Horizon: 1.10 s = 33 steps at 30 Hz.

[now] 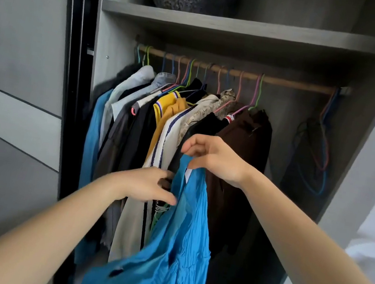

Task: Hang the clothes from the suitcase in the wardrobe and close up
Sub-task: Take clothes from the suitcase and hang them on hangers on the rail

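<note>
Right hand (pixel 215 158) pinches the top strap of the blue garment (pixel 181 239), held up near, in front of the hung clothes (pixel 172 120). Left hand (pixel 147 184) is at its left edge; grip unclear. Rail (pixel 289 83) crowded at left, spare hangers (pixel 320 148) at right. Judgement: this piece not yet hung; wardrobe (pixel 225 23) open, closing left. Suitcase out of view.

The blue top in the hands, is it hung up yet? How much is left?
Done: many clothes hang on the rail. In hand: the right hand pinches the blue top by its strap, the left hand is at its edge; it is not on the rail yet. Left: hang it, perhaps on a spare hanger, and close the wardrobe, which stands open. The suitcase is out of view.
</note>
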Motion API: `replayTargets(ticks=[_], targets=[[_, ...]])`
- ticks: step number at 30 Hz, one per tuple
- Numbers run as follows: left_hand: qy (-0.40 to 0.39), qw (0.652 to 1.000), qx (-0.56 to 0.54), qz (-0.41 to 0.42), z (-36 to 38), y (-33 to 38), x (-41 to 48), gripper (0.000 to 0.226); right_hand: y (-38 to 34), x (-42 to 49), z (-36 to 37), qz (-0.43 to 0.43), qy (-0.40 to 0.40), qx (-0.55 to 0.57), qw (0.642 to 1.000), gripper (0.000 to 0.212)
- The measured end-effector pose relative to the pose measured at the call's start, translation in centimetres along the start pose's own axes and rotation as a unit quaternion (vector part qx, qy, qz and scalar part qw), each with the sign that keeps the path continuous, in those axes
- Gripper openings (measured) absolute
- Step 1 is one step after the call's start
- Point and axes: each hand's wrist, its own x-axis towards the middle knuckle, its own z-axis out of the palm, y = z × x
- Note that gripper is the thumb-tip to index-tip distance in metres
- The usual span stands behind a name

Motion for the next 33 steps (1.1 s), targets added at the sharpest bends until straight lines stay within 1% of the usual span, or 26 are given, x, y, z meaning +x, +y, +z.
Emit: replayTargets(ticks=[1, 2, 3, 4, 5, 6, 7, 9, 10, 11, 13, 14, 15, 16, 17, 18, 19, 21, 22, 24, 25, 27, 29, 30, 31, 33], targets=[[-0.003, 0.998, -0.057, 0.014, 0.7, 0.1, 0.2, 0.031, -0.2, 0.1, 0.2, -0.010, 0.004, -0.014, 1.000, 0.032], [0.010, 0.995, -0.098, 0.021, 1.1, 0.0, 0.4, 0.022, -0.2, 0.2, 0.3, -0.018, 0.009, -0.022, 1.000, 0.033], [0.031, 0.991, -0.124, 0.026, 1.3, -0.1, 0.5, 0.018, -0.1, 0.3, 0.2, -0.021, 0.016, -0.023, 0.999, 0.034], [0.053, 0.987, -0.148, 0.040, 1.4, -0.2, 0.5, 0.021, 0.2, 0.3, 0.0, -0.023, 0.024, -0.023, 0.999, 0.036], [0.075, 0.981, -0.174, 0.047, 1.2, -0.1, 0.2, 0.032, 0.7, 0.4, -0.4, -0.025, 0.038, -0.030, 0.999, 0.038], [0.090, 0.972, -0.212, 0.053, 1.0, 0.1, -0.2, 0.044, 1.4, 0.4, -0.7, -0.030, 0.057, -0.051, 0.997, 0.037], [0.092, 0.958, -0.265, 0.056, 0.7, 0.2, -0.3, 0.047, 2.2, 0.4, -0.8, -0.039, 0.083, -0.092, 0.992, 0.033], [0.047, 0.923, -0.379, 0.054, 0.2, 0.8, -0.4, 0.030, 3.7, 0.2, -0.7, -0.057, 0.134, -0.188, 0.971, 0.018], [0.019, 0.905, -0.422, 0.043, 0.1, 1.1, -0.3, 0.024, 4.3, 0.1, -0.5, -0.063, 0.153, -0.215, 0.962, 0.014], [0.003, 0.897, -0.442, 0.022, 0.0, 1.6, -0.2, 0.023, 4.6, 0.1, -0.5, -0.060, 0.160, -0.225, 0.959, 0.014], [0.019, 0.897, -0.441, -0.032, -0.1, 2.5, 0.1, 0.026, 4.3, 0.0, -1.1, -0.015, 0.123, -0.210, 0.970, 0.020], [0.031, 0.895, -0.443, -0.049, -0.1, 2.9, 0.4, 0.026, 4.1, -0.1, -1.6, 0.026, 0.081, -0.199, 0.976, 0.023], [0.046, 0.887, -0.455, -0.057, -0.1, 3.4, 0.7, 0.026, 3.9, -0.2, -2.5, 0.071, 0.040, -0.198, 0.977, 0.026], [0.067, 0.875, -0.475, -0.063, -0.1, 3.6, 0.9, 0.026, 3.8, -0.2, -3.1, 0.107, 0.016, -0.207, 0.972, 0.026], [0.081, 0.861, -0.498, -0.062, -0.2, 4.0, 1.4, 0.025, 3.8, -0.1, -4.1, 0.130, 0.030, -0.235, 0.963, 0.022], [0.092, 0.844, -0.524, -0.065, -0.3, 4.1, 1.7, 0.022, 3.8, 0.2, -4.9, 0.140, 0.065, -0.261, 0.953, 0.017], [0.098, 0.831, -0.543, -0.066, -0.3, 4.3, 2.3, 0.020, 3.7, 0.5, -6.1, 0.151, 0.117, -0.283, 0.940, 0.012], [0.114, 0.820, -0.556, -0.076, -0.4, 4.9, 3.5, 0.028, 3.1, 1.2, -8.8, 0.183, 0.206, -0.312, 0.909, 0.004], [0.120, 0.819, -0.555, -0.079, -0.4, 5.5, 4.1, 0.031, 2.5, 1.3, -10.1, 0.200, 0.247, -0.340, 0.885, 0.005], [0.125, 0.824, -0.547, -0.071, -0.4, 6.7, 4.9, 0.031, 1.4, 1.3, -12.4, 0.232, 0.294, -0.447, 0.813, 0.010], [0.128, 0.830, -0.540, -0.065, -0.3, 7.3, 5.2, 0.029, 0.9, 1.1, -13.2, 0.245, 0.298, -0.510, 0.769, 0.015], [0.134, 0.831, -0.537, -0.056, -0.1, 8.3, 5.5, 0.022, 0.7, 0.9, -14.5, 0.298, 0.275, -0.614, 0.677, 0.030], [0.133, 0.835, -0.531, -0.051, -0.3, 8.9, 5.8, 0.018, 1.2, 0.8, -15.8, 0.373, 0.259, -0.660, 0.599, 0.037], [0.134, 0.838, -0.527, -0.050, -0.6, 9.1, 6.0, 0.017, 1.3, 0.7, -16.3, 0.404, 0.248, -0.670, 0.572, 0.038], [0.134, 0.840, -0.524, -0.047, -0.9, 9.2, 6.1, 0.015, 1.5, 0.6, -16.7, 0.423, 0.229, -0.679, 0.555, 0.038], [0.135, 0.844, -0.518, -0.039, -1.5, 9.2, 6.2, 0.014, 2.2, 0.5, -17.2, 0.433, 0.188, -0.694, 0.543, 0.036]])
